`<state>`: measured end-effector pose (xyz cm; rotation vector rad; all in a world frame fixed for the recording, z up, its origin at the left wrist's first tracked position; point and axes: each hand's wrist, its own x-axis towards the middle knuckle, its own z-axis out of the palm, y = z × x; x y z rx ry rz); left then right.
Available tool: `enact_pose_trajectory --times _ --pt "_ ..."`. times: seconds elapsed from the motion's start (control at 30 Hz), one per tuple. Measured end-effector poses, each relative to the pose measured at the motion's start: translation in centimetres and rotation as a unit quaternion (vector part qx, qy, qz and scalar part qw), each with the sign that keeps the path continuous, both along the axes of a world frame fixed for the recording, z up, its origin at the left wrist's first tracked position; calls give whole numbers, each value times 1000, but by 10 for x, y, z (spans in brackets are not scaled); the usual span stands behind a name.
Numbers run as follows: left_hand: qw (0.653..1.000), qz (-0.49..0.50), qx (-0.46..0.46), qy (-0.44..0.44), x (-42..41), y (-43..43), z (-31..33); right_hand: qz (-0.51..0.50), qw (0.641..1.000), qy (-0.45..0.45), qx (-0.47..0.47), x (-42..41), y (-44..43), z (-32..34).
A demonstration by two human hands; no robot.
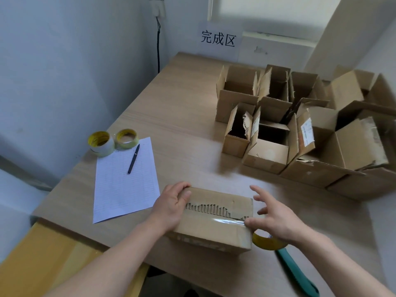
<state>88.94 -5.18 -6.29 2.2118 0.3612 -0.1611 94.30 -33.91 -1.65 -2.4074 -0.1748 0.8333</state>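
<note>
A closed cardboard box (214, 228) with a torn top layer lies near the table's front edge. A strip of clear tape (227, 221) runs across its top towards the right edge. My left hand (171, 205) grips the box's left end, fingers curled over the far corner. My right hand (276, 219) hovers at the box's right end with fingers spread, and its thumb presses the tape at the right edge. Under that hand sits a yellow-cored tape roll (267, 243), partly hidden.
A green-handled tool (297, 273) lies at the front right. A lined sheet (126, 181) with a black pen (134, 158) lies to the left, two tape rolls (112, 141) behind it. Several open cardboard boxes (300, 129) crowd the back right. A sign (218, 39) hangs on the wall.
</note>
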Motion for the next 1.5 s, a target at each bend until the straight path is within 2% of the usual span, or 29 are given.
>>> enact_pose_trajectory --times 0.1,0.17,0.23,0.33,0.47,0.67,0.73,0.83,0.9,1.0,1.07,1.17,1.23,1.4,1.5 --pt "992 -77 90 39 21 -2 13 24 998 44 40 1 1 6" --pt "971 -109 204 60 36 -13 24 2 998 44 51 -3 -1 4" --pt "941 -104 315 66 48 -32 29 -40 997 28 65 -14 -4 -3" --pt "922 -90 370 65 59 -59 28 -103 990 6 99 -33 -4 -9" --pt "920 -137 363 62 50 -90 21 -143 984 5 104 -43 -4 -9" --pt "913 -245 326 24 18 -108 20 -137 988 14 76 -40 -3 -1" --pt "925 -185 332 25 29 -81 19 -143 988 13 61 -42 -2 -3" --pt "953 -51 281 99 58 -44 23 -172 983 15 55 -45 -1 -13" --pt "958 -55 263 97 70 -36 21 -189 980 18 51 -48 6 -13" --pt "955 -86 281 44 91 -35 19 -211 976 30 44 -54 18 -8" --pt "962 -80 259 -11 105 -35 18 -231 971 37 41 -59 26 -7" --pt "975 31 124 -182 108 -43 16 -278 959 33 35 -66 37 -8" --pt "967 74 95 -223 85 -55 3 -306 951 25 26 -70 41 -7" --pt "976 -57 121 -171 -3 -90 -18 -281 958 39 33 -63 37 -5" --pt "979 -119 114 -117 7 -83 -9 -163 986 -23 7 -53 23 1"
